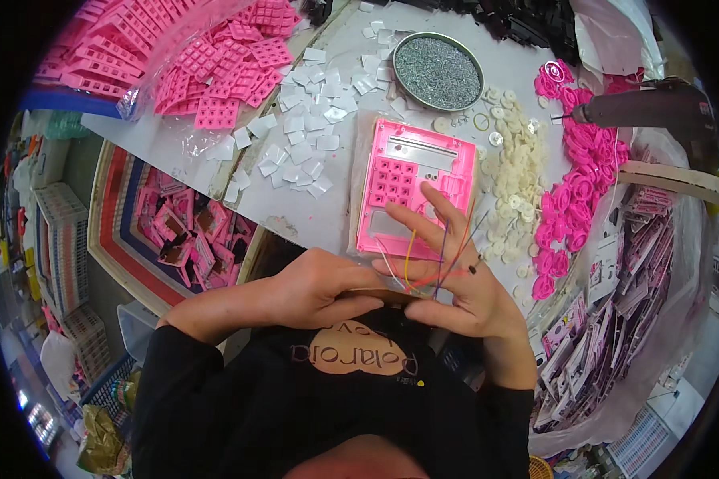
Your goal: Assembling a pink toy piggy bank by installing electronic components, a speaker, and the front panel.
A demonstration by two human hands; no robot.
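Note:
My left hand (pixel 321 289) is closed around the edge of a thin brown board (pixel 382 295), held close to my body. Coloured wires (pixel 409 254), among them yellow, red, blue and white, rise from the board and cross my right hand (pixel 463 291). That hand has its fingers spread, and its thumb lies beside the board's right end; whether it touches cannot be made out. Just beyond my fingers, a pink plastic casing (pixel 394 182) with a grid of square key holes and a slotted strip lies on the table. My right fingertips overlap its near right part in view.
Beyond the casing stands a round tin of small metal screws (pixel 438 72). White square pieces (pixel 303 132) lie left, cream discs (pixel 513 172) and pink rings (pixel 575 180) right. An electric screwdriver (pixel 655 110) juts in. Pink keypads (pixel 232 64) fill the far left.

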